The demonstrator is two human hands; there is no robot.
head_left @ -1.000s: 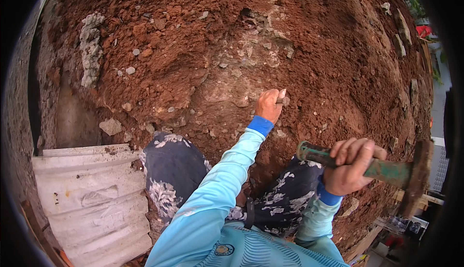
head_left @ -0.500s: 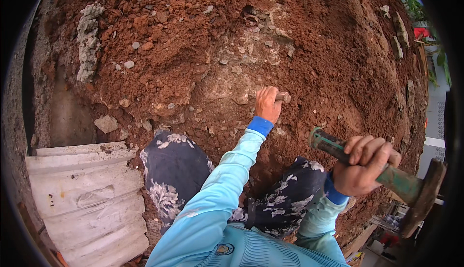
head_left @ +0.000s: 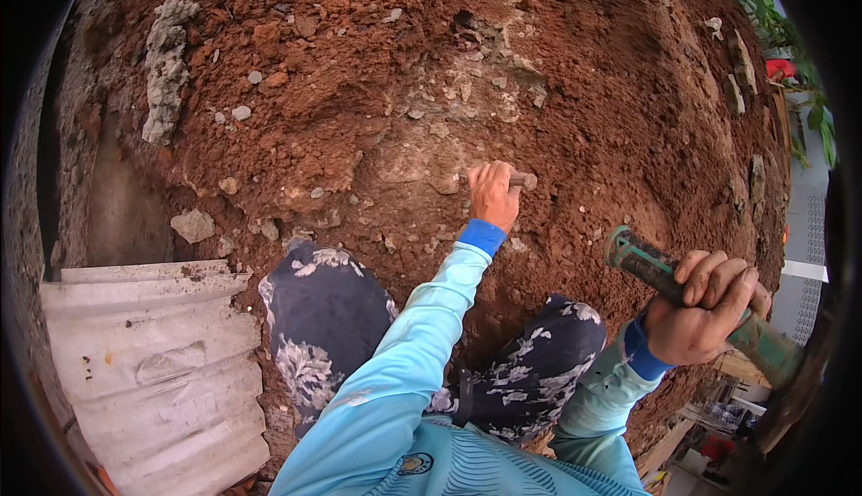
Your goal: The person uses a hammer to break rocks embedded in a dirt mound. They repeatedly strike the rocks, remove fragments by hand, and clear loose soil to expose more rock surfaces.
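Observation:
My left hand (head_left: 493, 195) is closed round a short, dirt-covered metal chisel (head_left: 524, 181), whose blunt end sticks out to the right. The other end lies near the pale, hard patch (head_left: 413, 168) in the red earth; its tip is hard to make out. Out to the right, my right hand (head_left: 705, 307) grips a hammer (head_left: 648, 263) by its thick green handle. The handle's flared end points up and left. At the dark right rim of the picture, the hammer's head is only partly visible. A gap separates the hammer from the chisel.
Crumbly red soil (head_left: 620, 119) with small stones rises around me. Corrugated sheeting (head_left: 157, 361) lies at left, below a loose rock (head_left: 193, 226). A long grey lump (head_left: 165, 70) rests farther up. My knees (head_left: 328, 316) frame the left arm. Green leaves (head_left: 819, 119) hang at far right.
My right hand has swung the hammer farther right, carrying its head into the dark rim. The left hand and chisel have stayed almost still.

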